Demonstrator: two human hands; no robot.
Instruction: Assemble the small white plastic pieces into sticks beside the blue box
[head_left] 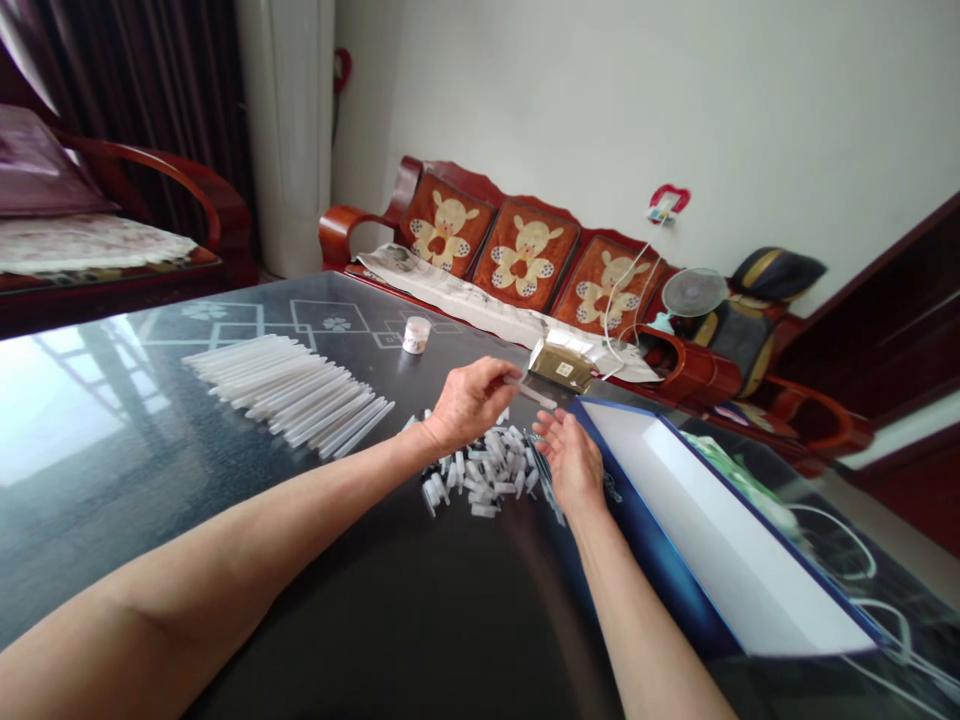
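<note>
Across the near part of my view spreads the dark glossy table (487,620), and on its right side I have the long blue box (675,560), its white inside showing. To the left lies a row of slim white sticks (289,395), side by side; between row and box sits a loose heap of small pale pieces (487,470). My left hand (472,402) is above that heap, and my right hand (574,465) is just beside the box, with a gold carton (562,368) on the far side. Smallest is the slim pale rod (537,396), up off the table between the two hands.

To handle it well, I judge, I should keep it steady and pinch lightly so it neither rolls nor bends. On the left, thumb and fingers pinch one end of the rod. On the right, the fingers are loosely spread with nothing visible in them, their tips near its other end; I cannot tell whether they touch.
</note>
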